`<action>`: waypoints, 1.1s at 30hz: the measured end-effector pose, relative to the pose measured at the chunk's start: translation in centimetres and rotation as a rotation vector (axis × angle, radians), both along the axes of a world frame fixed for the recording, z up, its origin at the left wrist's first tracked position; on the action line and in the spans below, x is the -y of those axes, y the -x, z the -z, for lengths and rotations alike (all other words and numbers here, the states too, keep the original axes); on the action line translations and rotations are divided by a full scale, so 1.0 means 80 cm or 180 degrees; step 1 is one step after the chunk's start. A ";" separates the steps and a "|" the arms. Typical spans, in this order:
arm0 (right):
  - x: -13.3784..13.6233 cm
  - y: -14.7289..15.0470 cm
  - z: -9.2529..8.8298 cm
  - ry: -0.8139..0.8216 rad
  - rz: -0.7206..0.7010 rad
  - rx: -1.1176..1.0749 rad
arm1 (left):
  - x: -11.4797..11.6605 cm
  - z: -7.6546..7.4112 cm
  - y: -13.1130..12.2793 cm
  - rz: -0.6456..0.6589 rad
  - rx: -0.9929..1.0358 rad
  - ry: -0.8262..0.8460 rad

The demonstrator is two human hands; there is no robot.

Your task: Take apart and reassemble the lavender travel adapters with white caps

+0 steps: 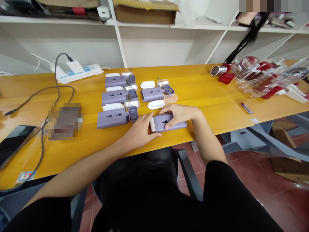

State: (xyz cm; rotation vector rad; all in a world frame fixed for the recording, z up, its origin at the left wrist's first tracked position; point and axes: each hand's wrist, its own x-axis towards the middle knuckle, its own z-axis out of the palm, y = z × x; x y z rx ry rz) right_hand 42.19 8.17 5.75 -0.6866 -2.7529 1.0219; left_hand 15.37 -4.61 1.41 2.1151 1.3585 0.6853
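Near the table's front edge lies a purple plastic case (160,124) with a white piece (153,125) at its left end. My left hand (140,130) grips that end, thumb along the near side. From the right, my right hand (180,114) is closed over the same case, its thumb on the top face. Similar purple cases (112,118) stand in a column left of my hands, with small dark-purple end parts beside them. Another purple case (152,94) lies just behind my hands, between white oval brush pieces (155,104). A clear pinkish cap (171,98) is beside it.
A power strip (80,74) with cables sits at the back left, and a phone (14,138) at the left edge. Red and clear plastic parts (263,77) are heaped on the right, near a small screwdriver (246,107). White shelving (156,45) stands behind the table.
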 end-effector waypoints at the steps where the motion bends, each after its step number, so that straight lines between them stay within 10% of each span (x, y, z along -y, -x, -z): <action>1: 0.000 -0.002 -0.002 -0.0057 0.0086 0.0047 | 0.000 0.000 -0.002 -0.0028 0.0186 0.0068; 11: 0.026 0.000 -0.034 -0.0398 0.0329 -0.0029 | -0.009 0.010 -0.014 -0.0252 0.1544 0.0595; 17: 0.035 0.014 -0.045 -0.0007 -0.0406 -0.0316 | -0.007 0.008 -0.015 -0.0162 0.1782 0.0690; 33: 0.035 0.023 -0.050 0.0100 -0.0448 -0.0193 | -0.002 0.002 -0.019 0.0038 0.1644 0.0742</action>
